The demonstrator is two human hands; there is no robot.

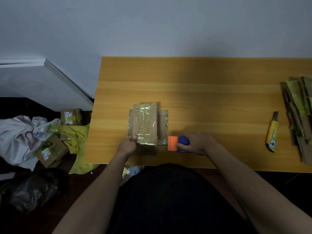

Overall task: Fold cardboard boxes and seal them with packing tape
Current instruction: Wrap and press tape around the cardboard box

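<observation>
A small cardboard box (146,125), covered in shiny clear tape, stands on the wooden table (211,98) near its front edge, with side flaps spread out. My left hand (128,145) grips its near left corner, thumb on top. My right hand (196,143) holds a blue and orange tape dispenser (178,144) just right of the box, resting on the table.
A yellow utility knife (272,134) lies at the right, beside a pile of flattened cardboard boxes (298,115). On the floor to the left are folded boxes (52,150), yellow cloth (74,137), white bags (22,135) and a black bag (32,191).
</observation>
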